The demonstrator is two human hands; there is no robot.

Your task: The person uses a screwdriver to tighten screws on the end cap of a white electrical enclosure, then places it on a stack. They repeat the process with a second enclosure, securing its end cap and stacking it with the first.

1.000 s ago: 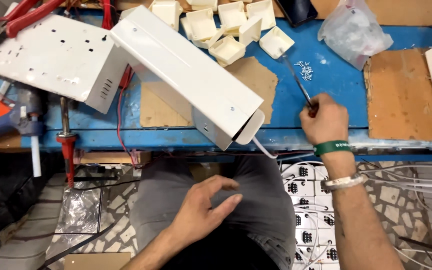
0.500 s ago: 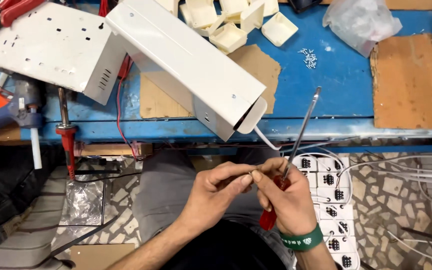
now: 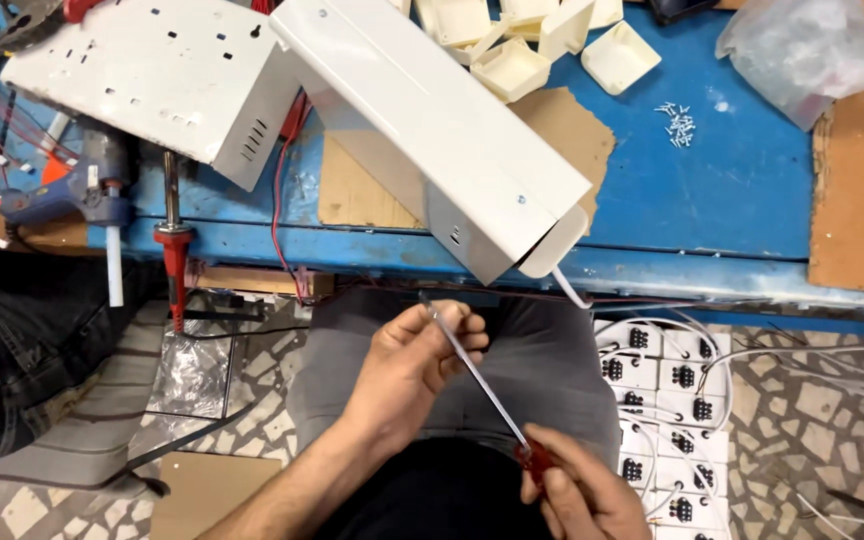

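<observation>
Your right hand (image 3: 582,495) grips the screwdriver (image 3: 477,375) handle; your left hand (image 3: 407,370) pinches its tip. Keep the shaft steady over your lap while the fingertips work.

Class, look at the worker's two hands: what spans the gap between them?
Head view: the screwdriver shaft runs from the left hand to the right hand.
</observation>
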